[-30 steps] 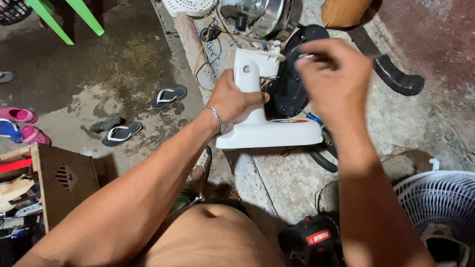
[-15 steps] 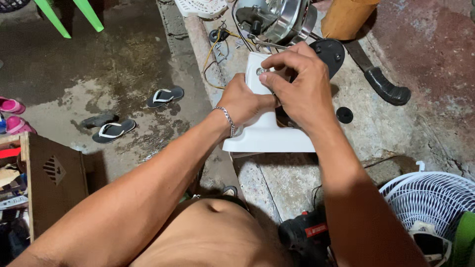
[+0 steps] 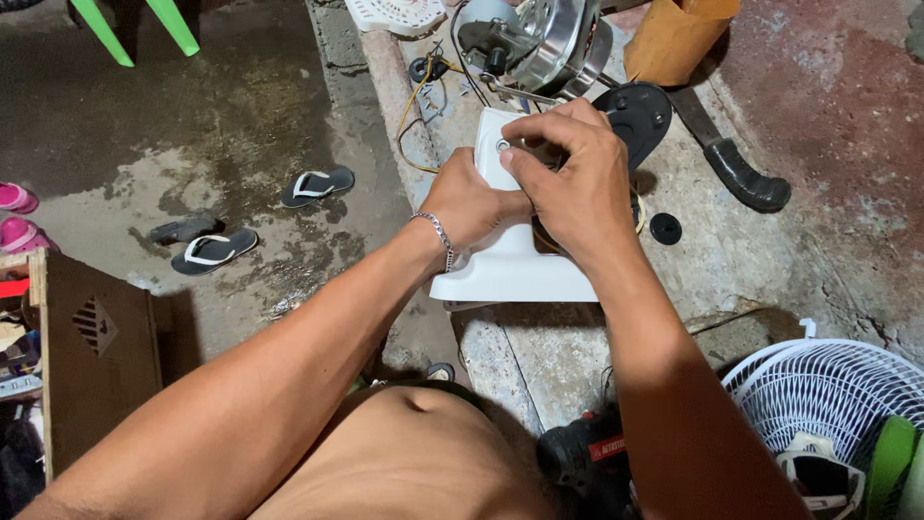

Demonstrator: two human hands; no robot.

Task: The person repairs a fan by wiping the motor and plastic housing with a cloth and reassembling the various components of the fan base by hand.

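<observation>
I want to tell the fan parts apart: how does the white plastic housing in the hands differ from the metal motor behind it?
The white plastic housing is matte, boxy and gripped by the left hand and right hand; the metal fan motor is shiny, round and lies untouched. The housing sits nearer the person, the motor farther along the concrete ledge. Both rest on that ledge.

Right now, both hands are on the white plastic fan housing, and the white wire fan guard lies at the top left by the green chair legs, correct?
Not quite. The head view shows the white wire fan guard at the bottom right. Both the left hand and right hand are on the white plastic fan housing.
</observation>
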